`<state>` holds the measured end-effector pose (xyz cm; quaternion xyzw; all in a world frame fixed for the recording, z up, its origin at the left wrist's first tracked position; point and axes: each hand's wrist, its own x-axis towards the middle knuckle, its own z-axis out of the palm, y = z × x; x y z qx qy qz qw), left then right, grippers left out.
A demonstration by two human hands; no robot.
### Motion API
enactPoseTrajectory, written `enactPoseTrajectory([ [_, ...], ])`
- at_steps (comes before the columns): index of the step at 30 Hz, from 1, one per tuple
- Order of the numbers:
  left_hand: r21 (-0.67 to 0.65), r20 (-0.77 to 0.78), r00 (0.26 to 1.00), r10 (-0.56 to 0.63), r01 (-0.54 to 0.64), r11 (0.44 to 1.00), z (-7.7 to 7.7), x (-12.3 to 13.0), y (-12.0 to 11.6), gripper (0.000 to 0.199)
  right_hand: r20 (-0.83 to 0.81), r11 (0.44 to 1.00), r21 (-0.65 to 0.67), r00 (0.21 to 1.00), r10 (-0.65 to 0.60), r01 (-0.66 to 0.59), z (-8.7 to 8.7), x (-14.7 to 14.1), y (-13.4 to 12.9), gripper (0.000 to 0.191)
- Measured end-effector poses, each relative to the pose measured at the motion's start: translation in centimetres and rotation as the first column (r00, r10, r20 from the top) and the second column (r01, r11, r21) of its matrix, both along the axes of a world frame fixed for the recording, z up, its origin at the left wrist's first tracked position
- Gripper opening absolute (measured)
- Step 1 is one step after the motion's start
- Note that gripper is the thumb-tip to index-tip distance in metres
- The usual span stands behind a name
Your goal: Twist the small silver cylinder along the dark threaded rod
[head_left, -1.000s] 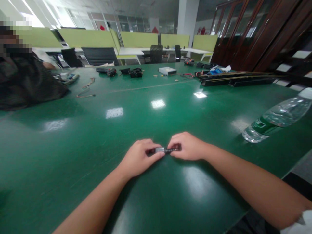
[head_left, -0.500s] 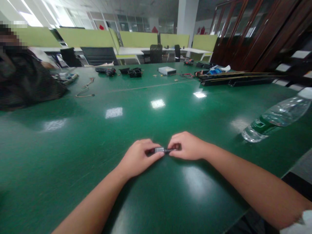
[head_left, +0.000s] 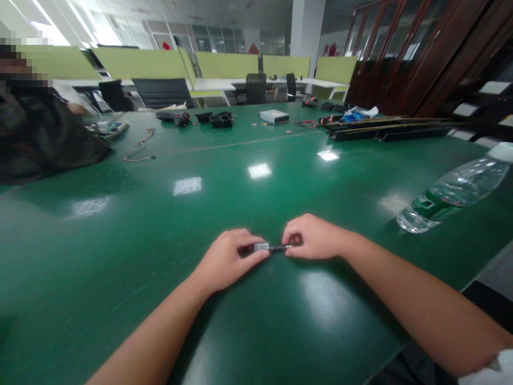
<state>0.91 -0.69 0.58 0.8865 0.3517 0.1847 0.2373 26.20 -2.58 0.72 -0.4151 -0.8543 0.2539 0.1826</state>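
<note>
Low over the green table [head_left: 256,315], my left hand [head_left: 228,259] is closed around a small grey cylindrical piece [head_left: 262,246], thumb and fingers on its sides. A thin dark shaft [head_left: 276,248] sticks out of the grey piece toward the right. My right hand [head_left: 315,238] pinches the far end of this shaft between thumb and index finger. The pinched tip and the left part of the grey piece are hidden by fingers. Both pieces line up level, in one row. Their exact kind is too small to make out.
A water bottle [head_left: 444,195] stands at the right. Toward the back lie a cable [head_left: 140,147], black parts [head_left: 216,118], a silver box [head_left: 274,116] and long dark rails [head_left: 385,128]. Another person in dark clothing [head_left: 44,133] is at the left.
My right hand has shifted slightly right, away from my left hand, and more of the dark shaft shows between them. My left hand has stayed in place.
</note>
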Motion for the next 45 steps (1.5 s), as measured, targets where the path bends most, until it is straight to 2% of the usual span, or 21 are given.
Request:
enactPoseTrajectory([
  [8, -0.015, -0.001, 1.000, 0.003, -0.003, 1.000, 0.1, 0.0, 0.0, 0.024, 0.100, 0.973, -0.195, 0.990, -0.103, 0.121, 1.1, 2.4, 0.4, 0.011],
  [15, -0.018, -0.003, 1.000, 0.006, -0.007, 1.000, 0.0, -0.1, -0.1, 0.026, 0.056, 0.974, -0.203, 0.994, -0.092, 0.102, 0.9, 1.6, 0.4, 0.015],
  [19, -0.021, 0.001, 1.000, 0.000, 0.000, 1.000, -0.1, -0.1, 0.0, 0.022, -0.040, 0.984, -0.144, 0.993, -0.110, 0.103, -0.1, -0.3, 0.2, 0.017],
  [22, -0.020, -0.004, 1.000, -0.013, 0.012, 1.000, -0.2, -0.1, 0.2, 0.018, -0.123, 0.998, -0.042, 0.991, -0.060, 0.055, -0.9, -1.5, 0.0, 0.019],
  [28, 0.001, -0.019, 1.000, -0.005, 0.005, 1.000, -0.4, 0.0, 0.4, 0.022, -0.122, 0.998, -0.058, 0.992, 0.011, -0.018, -1.0, -1.5, -0.1, 0.024],
  [33, 0.030, -0.025, 0.999, -0.023, 0.023, 0.999, -0.3, -0.1, 0.3, 0.022, -0.096, 1.000, -0.010, 0.995, 0.005, -0.006, -0.9, -1.5, -0.2, 0.019],
  [45, 0.046, -0.009, 0.999, -0.036, 0.036, 0.998, -0.3, 0.0, 0.3, 0.022, -0.078, 1.000, 0.013, 0.997, 0.013, -0.012, -0.6, -1.7, -0.5, 0.017],
])
